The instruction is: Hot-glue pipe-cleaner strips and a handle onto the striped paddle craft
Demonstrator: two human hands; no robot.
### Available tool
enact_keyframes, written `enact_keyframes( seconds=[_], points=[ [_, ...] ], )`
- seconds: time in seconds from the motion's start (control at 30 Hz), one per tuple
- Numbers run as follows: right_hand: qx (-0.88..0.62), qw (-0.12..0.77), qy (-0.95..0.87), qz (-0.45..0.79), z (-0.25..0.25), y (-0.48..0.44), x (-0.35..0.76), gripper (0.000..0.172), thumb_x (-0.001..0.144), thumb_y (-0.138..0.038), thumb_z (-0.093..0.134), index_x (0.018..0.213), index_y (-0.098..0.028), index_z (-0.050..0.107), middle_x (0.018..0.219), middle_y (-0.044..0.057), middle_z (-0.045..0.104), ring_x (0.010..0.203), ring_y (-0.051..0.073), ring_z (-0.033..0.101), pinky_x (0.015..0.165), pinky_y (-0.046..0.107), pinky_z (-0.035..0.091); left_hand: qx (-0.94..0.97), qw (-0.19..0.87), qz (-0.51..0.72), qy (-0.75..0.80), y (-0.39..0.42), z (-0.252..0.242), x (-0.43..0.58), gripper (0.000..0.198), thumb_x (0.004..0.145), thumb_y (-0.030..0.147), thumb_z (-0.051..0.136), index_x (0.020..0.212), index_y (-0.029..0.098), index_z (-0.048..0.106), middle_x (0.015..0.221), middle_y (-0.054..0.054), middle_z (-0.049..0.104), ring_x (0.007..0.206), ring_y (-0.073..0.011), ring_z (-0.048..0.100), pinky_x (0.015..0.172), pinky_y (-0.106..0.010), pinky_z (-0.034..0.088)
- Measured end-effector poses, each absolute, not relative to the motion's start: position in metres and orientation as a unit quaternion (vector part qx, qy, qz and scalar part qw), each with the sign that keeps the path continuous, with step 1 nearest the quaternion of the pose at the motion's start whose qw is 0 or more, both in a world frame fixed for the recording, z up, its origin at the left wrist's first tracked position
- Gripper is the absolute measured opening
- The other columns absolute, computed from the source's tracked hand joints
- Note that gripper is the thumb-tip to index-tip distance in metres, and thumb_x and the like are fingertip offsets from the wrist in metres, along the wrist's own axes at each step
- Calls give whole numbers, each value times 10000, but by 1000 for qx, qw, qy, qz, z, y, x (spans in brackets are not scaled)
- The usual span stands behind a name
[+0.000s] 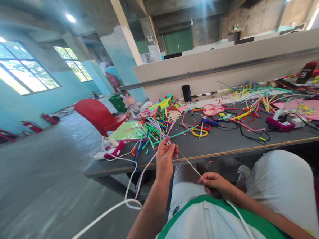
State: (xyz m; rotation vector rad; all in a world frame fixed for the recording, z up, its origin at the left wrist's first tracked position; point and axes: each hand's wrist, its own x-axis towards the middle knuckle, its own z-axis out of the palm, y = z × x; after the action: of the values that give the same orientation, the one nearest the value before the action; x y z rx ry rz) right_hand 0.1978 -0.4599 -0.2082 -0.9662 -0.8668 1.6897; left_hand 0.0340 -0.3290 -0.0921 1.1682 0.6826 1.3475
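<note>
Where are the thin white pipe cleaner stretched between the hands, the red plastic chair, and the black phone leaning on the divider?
thin white pipe cleaner (189, 163), head view, mid-span between the hands
red plastic chair (94, 114), head view, backrest
black phone (186, 93), head view, screen centre

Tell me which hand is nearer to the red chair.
Left. The left hand is raised at the table edge, right of and below the red chair, pinching a thin stem. The right hand holds the stem's other end lower, over the lap, farther away.

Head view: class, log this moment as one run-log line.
left hand: pinching pale pipe cleaner | right hand: pinching its other end | table: scattered pipe cleaners
</note>
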Motion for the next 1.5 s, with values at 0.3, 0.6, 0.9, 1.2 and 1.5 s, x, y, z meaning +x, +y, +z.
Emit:
enact_keyframes(
  seconds=[0.3,0.6,0.9,1.2,1.5],
  points=[
    [-397,473,-376,691,-208,-460,199,440,708,-549,709,886,-157,617,461,-54,567,274,28,287,305,182,135,567,525,565,290,-330,-88,31,755,773,273,689,1437,225,331,774,-3,657,583,-108,594,476,-189,452],
    [-385,485,-360,698,-207,-462,199,436,729,-530,705,930,-158,596,497,-48,586,275,23,300,290,171,137,574,525,553,299,-330,-90,29,634,766,329,699,1310,188,405,791,-14,661,566,-134,628,441,-205,470],
    [-383,483,-371,695,-208,-461,199,441,735,-548,692,919,-158,599,483,-49,584,265,17,275,287,169,130,572,508,578,285,-314,-81,25,522,802,394,661,1244,207,456,832,-16,656,522,-116,615,422,-213,483],
    [-388,469,-379,697,-208,-462,200,438,737,-545,688,921,-159,596,483,-56,580,268,21,276,294,178,127,584,486,582,289,-305,-79,20,459,793,428,666,1158,193,516,795,-12,654,498,-114,611,412,-213,483],
    [-385,482,-368,696,-207,-463,198,414,760,-531,676,931,-162,600,498,-59,578,274,15,280,304,183,119,566,505,572,310,-301,-90,22,384,748,426,693,1001,177,547,788,-7,655,478,-113,614,395,-215,479]
  ],
)
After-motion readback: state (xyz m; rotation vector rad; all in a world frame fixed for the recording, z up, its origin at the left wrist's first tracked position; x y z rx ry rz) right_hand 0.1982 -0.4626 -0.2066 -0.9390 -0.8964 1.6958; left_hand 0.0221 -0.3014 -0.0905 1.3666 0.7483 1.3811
